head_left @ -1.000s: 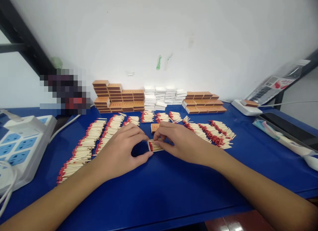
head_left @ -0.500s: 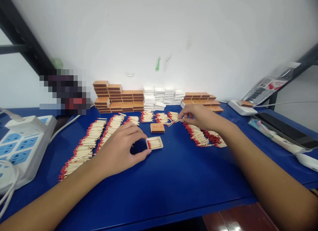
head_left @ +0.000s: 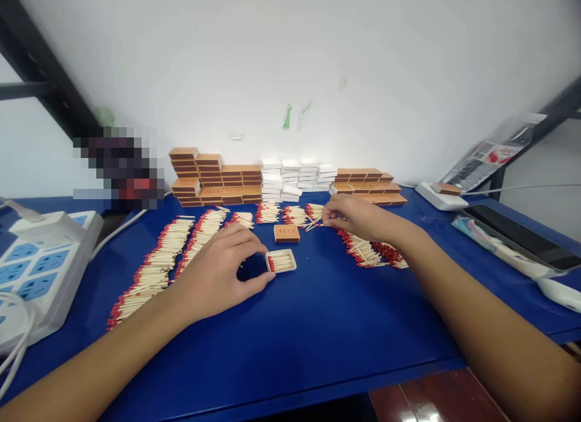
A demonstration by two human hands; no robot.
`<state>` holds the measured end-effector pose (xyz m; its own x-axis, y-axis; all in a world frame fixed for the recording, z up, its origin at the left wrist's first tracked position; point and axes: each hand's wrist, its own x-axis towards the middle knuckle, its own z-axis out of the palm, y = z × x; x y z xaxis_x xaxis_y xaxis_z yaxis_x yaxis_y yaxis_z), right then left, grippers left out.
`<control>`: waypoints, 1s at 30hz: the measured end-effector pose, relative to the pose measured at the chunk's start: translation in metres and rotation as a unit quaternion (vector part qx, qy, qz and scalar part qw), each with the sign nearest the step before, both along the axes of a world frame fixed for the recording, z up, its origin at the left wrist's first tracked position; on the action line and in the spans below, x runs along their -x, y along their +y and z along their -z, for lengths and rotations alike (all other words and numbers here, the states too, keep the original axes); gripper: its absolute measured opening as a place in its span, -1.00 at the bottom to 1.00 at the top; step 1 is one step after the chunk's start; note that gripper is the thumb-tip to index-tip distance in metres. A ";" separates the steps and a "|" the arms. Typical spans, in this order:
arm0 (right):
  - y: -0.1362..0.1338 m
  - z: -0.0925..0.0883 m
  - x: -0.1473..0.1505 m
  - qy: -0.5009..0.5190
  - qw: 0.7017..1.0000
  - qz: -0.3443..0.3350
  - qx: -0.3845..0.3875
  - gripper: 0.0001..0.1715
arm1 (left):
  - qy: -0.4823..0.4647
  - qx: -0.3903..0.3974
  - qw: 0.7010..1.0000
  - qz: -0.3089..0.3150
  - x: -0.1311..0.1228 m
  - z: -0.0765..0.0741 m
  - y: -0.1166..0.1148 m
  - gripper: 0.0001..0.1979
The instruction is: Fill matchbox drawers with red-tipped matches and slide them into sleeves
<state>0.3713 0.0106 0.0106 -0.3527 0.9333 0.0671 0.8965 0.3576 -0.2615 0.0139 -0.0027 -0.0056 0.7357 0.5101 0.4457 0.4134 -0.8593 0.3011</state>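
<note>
A white matchbox tray (head_left: 293,261) with several red-headed matches lies on the blue table. My left hand (head_left: 227,267) holds the tray's left end between thumb and fingers. Just behind it sits a closed orange matchbox (head_left: 286,233). My right hand (head_left: 351,216) has its fingertips pinched at the right edge of the small match piles (head_left: 315,211); what lies between them is too small to tell. Long rows of matches (head_left: 149,273) spread at the left, partly behind my left hand. More matches (head_left: 363,250) lie below my right hand.
Stacked orange matchboxes (head_left: 233,192) and white trays (head_left: 290,174) line the wall. A white power strip (head_left: 68,283) with cables is at the left. On the right are a phone (head_left: 521,234), a white adapter (head_left: 438,198), a packet (head_left: 490,243) and a plastic bottle (head_left: 494,152).
My right hand has shifted slightly left, its fingertips closer together by the small match piles. My left hand and the tray have hardly moved.
</note>
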 end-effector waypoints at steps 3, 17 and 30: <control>-0.003 -0.001 0.000 0.016 1.000 -0.005 -0.021 -0.80 | 0.001 0.004 1.000 -0.002 0.000 0.000 0.000 -0.79; -0.038 -0.010 0.061 0.098 0.986 -0.093 -0.093 -0.82 | -0.009 0.003 1.000 -0.004 -0.001 0.000 0.002 -0.79; -0.047 -0.014 0.067 0.055 0.996 -0.050 0.047 -0.69 | -0.008 -0.026 0.999 -0.023 0.002 -0.002 0.006 -0.77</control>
<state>0.3039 -0.0362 0.0246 -0.4389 0.8982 0.0252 0.8220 0.4127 -0.3925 0.0116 0.0036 -0.0031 0.7053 0.5189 0.4830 0.4481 -0.8543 0.2635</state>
